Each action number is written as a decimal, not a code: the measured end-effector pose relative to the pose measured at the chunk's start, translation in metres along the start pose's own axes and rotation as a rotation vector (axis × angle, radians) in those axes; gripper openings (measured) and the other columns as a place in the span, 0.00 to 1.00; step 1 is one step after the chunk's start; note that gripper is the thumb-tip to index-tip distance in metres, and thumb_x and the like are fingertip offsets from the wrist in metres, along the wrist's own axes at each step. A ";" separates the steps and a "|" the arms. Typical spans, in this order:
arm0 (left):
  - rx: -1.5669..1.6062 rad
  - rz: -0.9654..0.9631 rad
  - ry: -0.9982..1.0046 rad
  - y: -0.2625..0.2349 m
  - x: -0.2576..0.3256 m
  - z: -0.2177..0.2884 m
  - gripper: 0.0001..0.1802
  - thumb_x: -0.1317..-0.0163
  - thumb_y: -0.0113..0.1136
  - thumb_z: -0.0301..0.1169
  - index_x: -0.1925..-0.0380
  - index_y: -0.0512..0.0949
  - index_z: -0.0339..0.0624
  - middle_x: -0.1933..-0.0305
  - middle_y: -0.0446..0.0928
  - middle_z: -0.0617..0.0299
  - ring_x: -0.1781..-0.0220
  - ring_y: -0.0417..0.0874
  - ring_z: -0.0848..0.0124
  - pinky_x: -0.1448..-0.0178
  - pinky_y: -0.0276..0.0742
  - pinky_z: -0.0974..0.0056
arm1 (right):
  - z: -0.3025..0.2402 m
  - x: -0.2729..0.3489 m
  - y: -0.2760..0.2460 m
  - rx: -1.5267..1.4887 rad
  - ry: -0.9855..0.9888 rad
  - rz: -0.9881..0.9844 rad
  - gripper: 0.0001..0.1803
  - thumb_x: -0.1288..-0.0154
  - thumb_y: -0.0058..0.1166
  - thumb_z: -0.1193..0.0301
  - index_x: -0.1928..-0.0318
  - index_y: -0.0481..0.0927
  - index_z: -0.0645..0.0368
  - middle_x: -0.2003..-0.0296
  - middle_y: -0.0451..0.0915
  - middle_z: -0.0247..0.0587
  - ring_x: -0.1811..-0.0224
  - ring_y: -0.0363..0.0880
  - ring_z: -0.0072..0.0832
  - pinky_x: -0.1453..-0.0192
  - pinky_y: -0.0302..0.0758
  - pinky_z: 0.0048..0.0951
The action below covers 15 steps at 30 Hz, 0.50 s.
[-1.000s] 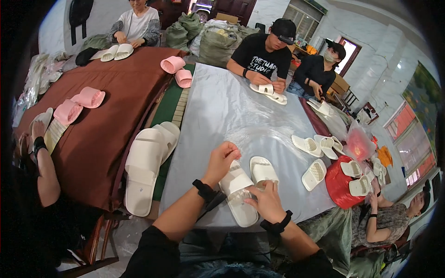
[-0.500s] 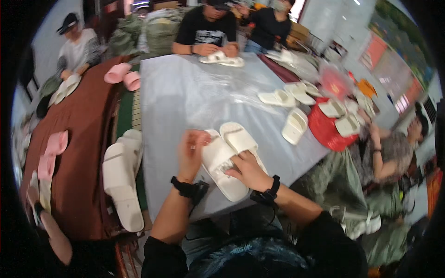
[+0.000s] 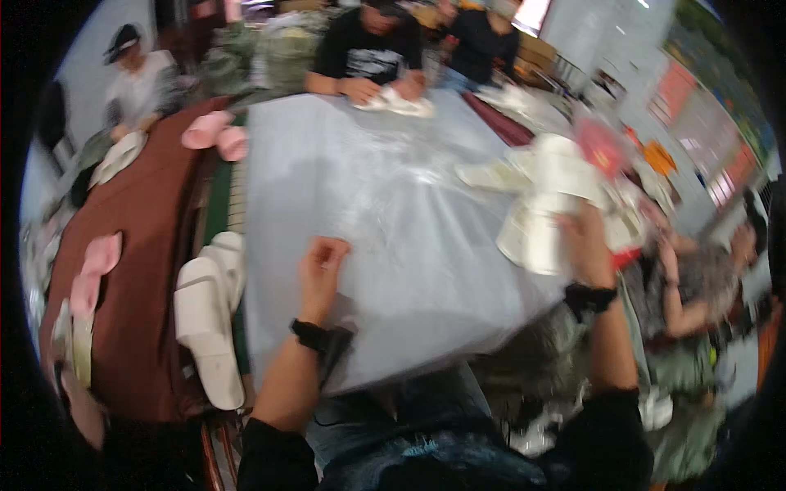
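Note:
At the right side of the table, my right hand (image 3: 583, 237) is closed on a white slide slipper pair (image 3: 548, 233), raised over other white slippers; motion blurs where one slipper ends and the other begins. My left hand (image 3: 323, 266) is over the near middle of the grey-covered table (image 3: 368, 327), its fingers curled together in a pinch. Whatever may be between those fingertips cannot be made out. Behind the held pair, another white slipper (image 3: 487, 176) lies on the cover, partly hidden.
White slippers (image 3: 209, 307) sit at the table's left edge. A brown-covered table (image 3: 147, 262) with pink slippers (image 3: 209, 131) runs along the left. Several people work around, one across handling white slippers (image 3: 393, 102). A red bag (image 3: 626, 258) is partly hidden at right.
My right hand has carried the white slipper pair from the near middle of the table to the right, above the other slippers. My left hand has come away from the pair, slightly left.

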<state>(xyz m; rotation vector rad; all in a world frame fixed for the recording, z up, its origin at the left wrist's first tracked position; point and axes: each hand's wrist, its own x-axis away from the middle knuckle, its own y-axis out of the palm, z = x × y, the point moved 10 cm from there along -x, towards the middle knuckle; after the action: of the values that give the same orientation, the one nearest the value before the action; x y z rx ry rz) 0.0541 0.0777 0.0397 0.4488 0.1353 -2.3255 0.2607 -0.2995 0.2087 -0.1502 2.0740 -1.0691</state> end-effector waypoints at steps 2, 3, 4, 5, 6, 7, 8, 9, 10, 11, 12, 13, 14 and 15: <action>0.013 0.021 -0.032 0.003 0.001 -0.008 0.05 0.36 0.58 0.26 0.69 0.76 0.37 0.68 0.80 0.64 0.63 0.78 0.77 0.54 0.75 0.69 | 0.074 -0.040 -0.017 0.070 0.158 -0.031 0.21 0.37 0.54 0.65 0.48 0.73 0.67 0.54 0.77 0.56 0.52 0.75 0.47 0.47 0.69 0.44; 0.021 -0.002 -0.040 0.019 -0.002 -0.010 0.05 0.36 0.59 0.27 0.68 0.77 0.36 0.69 0.80 0.64 0.65 0.78 0.77 0.56 0.75 0.69 | 0.142 -0.054 -0.048 0.174 0.195 0.075 0.23 0.37 0.54 0.63 0.47 0.73 0.67 0.54 0.78 0.58 0.51 0.75 0.48 0.46 0.70 0.43; 0.078 -0.018 -0.059 0.024 -0.005 -0.021 0.07 0.36 0.60 0.29 0.68 0.77 0.36 0.70 0.80 0.65 0.65 0.78 0.78 0.57 0.75 0.69 | 0.190 -0.074 -0.061 0.223 0.198 0.068 0.27 0.37 0.53 0.62 0.42 0.70 0.67 0.55 0.78 0.62 0.52 0.76 0.52 0.48 0.71 0.44; -0.064 -0.004 -0.134 0.015 0.000 -0.014 0.08 0.36 0.61 0.31 0.68 0.77 0.36 0.70 0.80 0.65 0.66 0.77 0.79 0.59 0.74 0.70 | 0.208 -0.093 -0.053 0.422 0.344 -0.061 0.31 0.37 0.53 0.62 0.38 0.65 0.65 0.55 0.77 0.66 0.52 0.76 0.55 0.49 0.72 0.46; -0.020 0.021 -0.159 0.008 0.003 -0.023 0.10 0.37 0.62 0.32 0.68 0.77 0.36 0.71 0.79 0.65 0.67 0.76 0.79 0.62 0.73 0.70 | 0.214 -0.108 -0.048 0.427 0.303 -0.061 0.30 0.37 0.52 0.62 0.38 0.65 0.63 0.55 0.77 0.65 0.52 0.76 0.55 0.50 0.72 0.48; -0.034 0.068 -0.147 0.000 0.005 -0.027 0.10 0.37 0.62 0.32 0.68 0.77 0.36 0.71 0.79 0.65 0.67 0.76 0.79 0.62 0.73 0.70 | 0.237 -0.113 -0.046 0.447 0.277 -0.057 0.29 0.36 0.51 0.61 0.38 0.65 0.61 0.55 0.77 0.65 0.52 0.76 0.56 0.50 0.72 0.49; 0.023 -0.002 -0.121 0.014 0.001 -0.031 0.10 0.37 0.63 0.32 0.69 0.77 0.36 0.71 0.79 0.65 0.67 0.76 0.79 0.62 0.73 0.70 | 0.299 -0.106 -0.057 0.559 0.246 -0.101 0.27 0.37 0.50 0.60 0.41 0.68 0.60 0.56 0.78 0.62 0.53 0.77 0.55 0.51 0.72 0.49; 0.089 -0.074 -0.097 0.029 -0.004 -0.032 0.10 0.37 0.63 0.33 0.69 0.77 0.36 0.71 0.79 0.65 0.68 0.76 0.79 0.63 0.73 0.70 | 0.349 -0.102 -0.071 0.682 0.218 -0.145 0.25 0.37 0.49 0.58 0.44 0.71 0.59 0.57 0.78 0.59 0.53 0.77 0.53 0.51 0.72 0.50; 0.026 -0.065 -0.104 0.030 -0.005 -0.031 0.11 0.37 0.63 0.33 0.70 0.76 0.35 0.72 0.78 0.66 0.69 0.74 0.79 0.63 0.72 0.70 | 0.378 -0.098 -0.052 0.804 0.239 -0.257 0.23 0.36 0.48 0.57 0.48 0.73 0.61 0.57 0.78 0.58 0.53 0.77 0.53 0.51 0.72 0.50; 0.028 -0.034 -0.106 0.022 -0.004 -0.029 0.11 0.37 0.63 0.33 0.70 0.76 0.35 0.72 0.78 0.66 0.69 0.74 0.79 0.63 0.72 0.70 | 0.380 -0.109 -0.036 0.939 0.244 -0.369 0.21 0.36 0.47 0.57 0.52 0.74 0.62 0.57 0.79 0.57 0.53 0.77 0.53 0.51 0.72 0.49; 0.013 -0.039 -0.118 0.021 -0.003 -0.028 0.11 0.37 0.63 0.33 0.70 0.76 0.36 0.73 0.77 0.66 0.69 0.74 0.79 0.64 0.72 0.70 | 0.365 -0.116 -0.017 0.916 0.218 -0.379 0.21 0.36 0.47 0.57 0.52 0.74 0.62 0.57 0.79 0.57 0.53 0.77 0.53 0.51 0.72 0.49; -0.002 -0.047 -0.134 0.021 -0.001 -0.028 0.12 0.36 0.62 0.33 0.71 0.75 0.36 0.74 0.76 0.67 0.70 0.73 0.79 0.64 0.72 0.70 | 0.349 -0.113 -0.011 0.818 0.284 -0.297 0.21 0.36 0.47 0.56 0.54 0.76 0.61 0.57 0.79 0.56 0.54 0.77 0.52 0.51 0.73 0.49; -0.026 -0.009 -0.147 0.012 0.004 -0.025 0.12 0.36 0.62 0.33 0.71 0.75 0.36 0.74 0.76 0.67 0.70 0.73 0.79 0.64 0.72 0.70 | 0.316 -0.116 0.001 0.715 0.337 -0.227 0.20 0.36 0.46 0.55 0.56 0.78 0.59 0.57 0.79 0.55 0.54 0.78 0.50 0.51 0.73 0.49; -0.032 -0.014 -0.147 0.013 0.003 -0.020 0.12 0.36 0.62 0.33 0.71 0.75 0.36 0.74 0.75 0.67 0.70 0.73 0.79 0.64 0.71 0.70 | 0.291 -0.115 0.000 0.720 0.326 -0.236 0.20 0.36 0.46 0.55 0.56 0.78 0.59 0.57 0.79 0.55 0.54 0.78 0.50 0.51 0.73 0.49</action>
<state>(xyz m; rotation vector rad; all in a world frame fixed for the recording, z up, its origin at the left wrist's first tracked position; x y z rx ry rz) 0.0665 0.0709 0.0201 0.2604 0.1043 -2.3577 0.5398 -0.4367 0.1770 0.1558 1.8328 -2.0258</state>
